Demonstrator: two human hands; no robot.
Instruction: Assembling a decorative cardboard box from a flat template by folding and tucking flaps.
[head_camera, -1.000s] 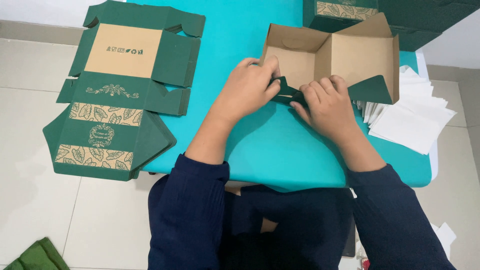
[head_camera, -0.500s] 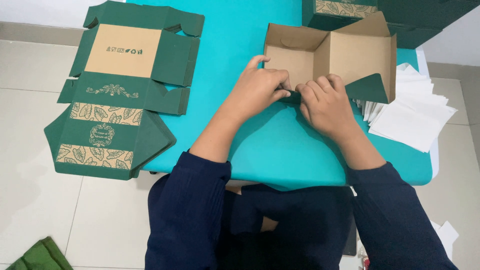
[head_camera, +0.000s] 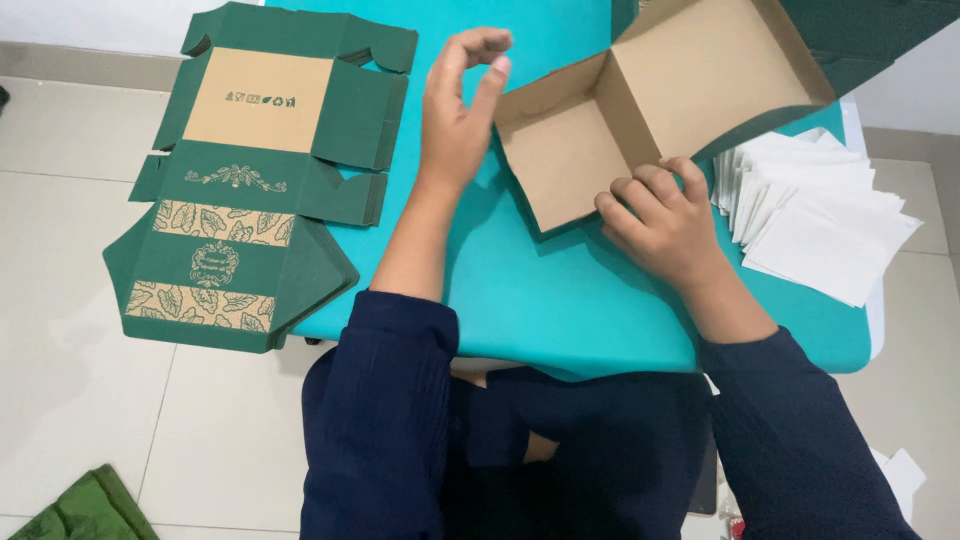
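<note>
Half-folded cardboard box (head_camera: 640, 110), brown inside, sits on teal table (head_camera: 560, 300). Right hand (head_camera: 665, 225) curls closed on box's near edge; left hand (head_camera: 460, 115) hovers open just left of box.

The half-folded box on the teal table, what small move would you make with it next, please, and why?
Probably bring the left hand back onto the box: it hovers open beside the near wall, while only the right hand presses the front edge, and the flaps look unsecured.
</note>
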